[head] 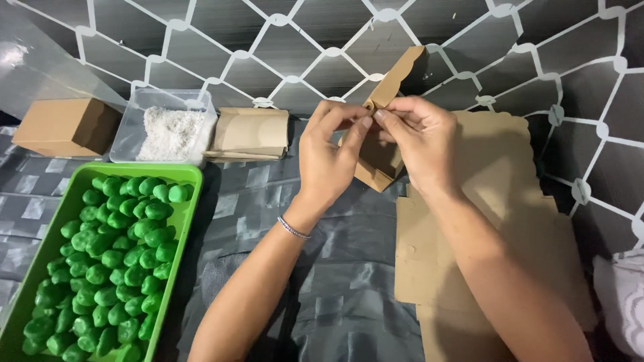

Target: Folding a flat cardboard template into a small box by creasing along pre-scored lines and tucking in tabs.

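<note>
Both hands, left hand point(329, 157) and right hand point(419, 144), are pinching a brown cardboard box point(386, 127) at twelve o'clock, above a grey checked table cover point(322, 268). Flat cardboard sheets point(496, 221) are lying at three o'clock, a green tray point(178, 228) of green pieces at eight, and a diamond-patterned wall point(268, 47) is standing behind.

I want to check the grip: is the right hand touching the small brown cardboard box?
Touching. The head view shows the right hand with its fingers closed on the small cardboard box, pinching a flap near the top edge.
</note>
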